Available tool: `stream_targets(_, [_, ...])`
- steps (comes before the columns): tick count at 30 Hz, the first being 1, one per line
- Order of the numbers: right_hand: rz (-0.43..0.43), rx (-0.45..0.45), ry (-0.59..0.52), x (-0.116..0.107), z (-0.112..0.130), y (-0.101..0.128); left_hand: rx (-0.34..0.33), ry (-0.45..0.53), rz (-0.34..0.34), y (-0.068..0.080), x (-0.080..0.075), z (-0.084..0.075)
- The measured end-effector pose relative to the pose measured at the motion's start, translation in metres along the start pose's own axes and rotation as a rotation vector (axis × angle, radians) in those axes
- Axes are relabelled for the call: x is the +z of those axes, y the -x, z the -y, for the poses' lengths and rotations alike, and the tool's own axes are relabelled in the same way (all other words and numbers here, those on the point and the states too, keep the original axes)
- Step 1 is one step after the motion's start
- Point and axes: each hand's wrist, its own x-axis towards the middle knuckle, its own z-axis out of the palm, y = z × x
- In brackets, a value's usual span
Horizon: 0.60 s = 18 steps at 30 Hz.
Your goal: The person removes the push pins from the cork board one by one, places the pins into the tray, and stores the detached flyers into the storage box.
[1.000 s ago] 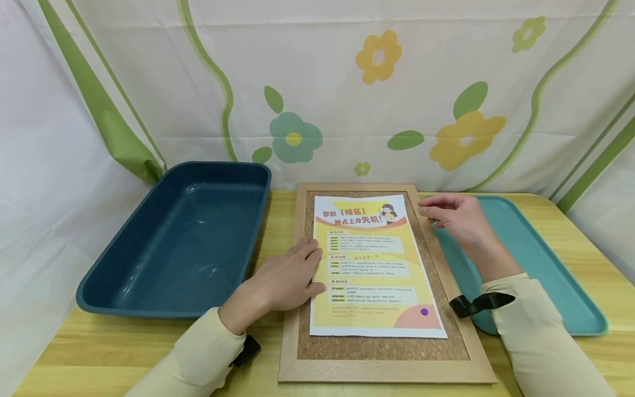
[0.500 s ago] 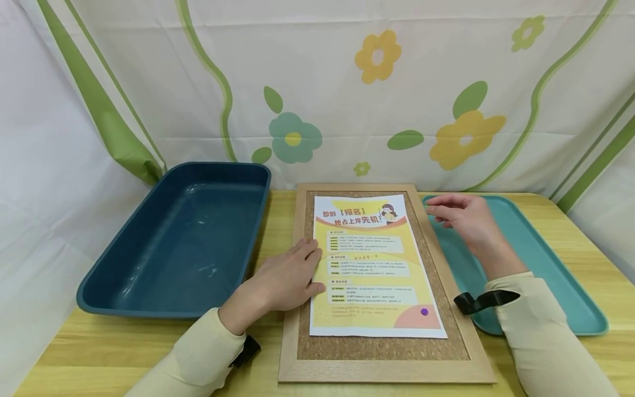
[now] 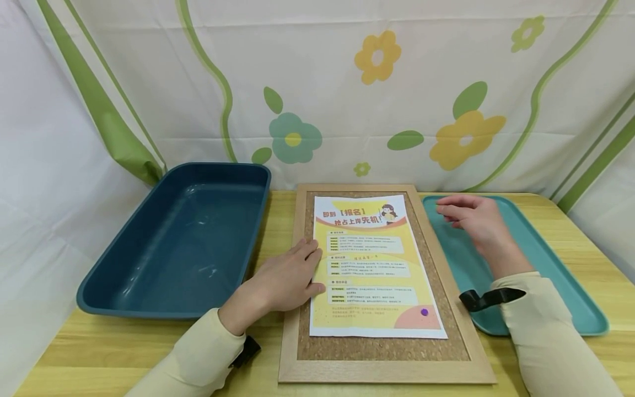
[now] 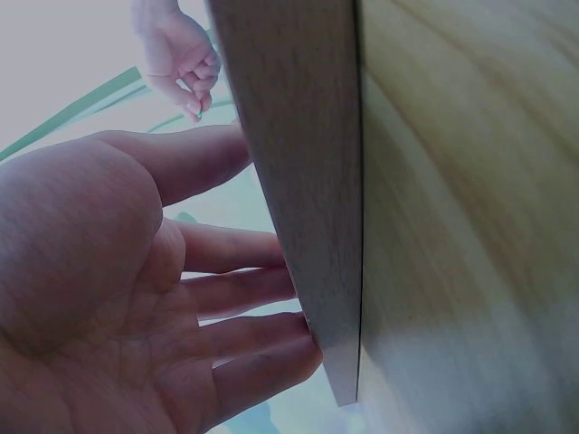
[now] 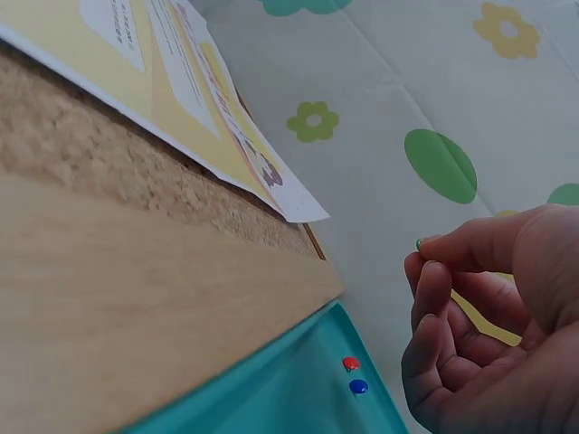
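Note:
A yellow printed poster (image 3: pixel 369 253) lies on a cork board (image 3: pixel 387 348) with a wooden frame (image 3: pixel 392 372). A purple thumbtack (image 3: pixel 424 312) sits at the poster's lower right corner. My left hand (image 3: pixel 280 278) rests across the frame's left side, its fingertips on the poster's left edge; in the left wrist view its fingers are nearly straight. Above the teal tray (image 3: pixel 541 264), my right hand (image 3: pixel 478 223) pinches a small green thumbtack (image 5: pixel 419 244) between thumb and index finger, mostly hidden by them. The poster's upper right corner lifts from the cork in the right wrist view.
A red thumbtack (image 5: pixel 351 363) and a blue thumbtack (image 5: pixel 359 386) lie in the teal tray, right of the board. To the left stands a deep dark blue bin (image 3: pixel 173 248). Behind the wooden table (image 3: pixel 79 353) hangs a flowered curtain (image 3: pixel 337 82).
My right hand has moved right, from beside the frame's upper right edge to over the teal tray, still pinching the green thumbtack. My left hand and the poster have stayed put.

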Motion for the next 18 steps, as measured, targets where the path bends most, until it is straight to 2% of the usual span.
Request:
stream_targets(7, [-0.014, 0.046, -0.003, -0.007, -0.007, -0.005, -0.003, 0.000, -0.003, 0.000, 0.000, 0.000])
stream_targets(18, [-0.039, 0.054, -0.009, -0.016, -0.012, -0.007, -0.010, 0.001, -0.003, 0.000, 0.000, -0.001])
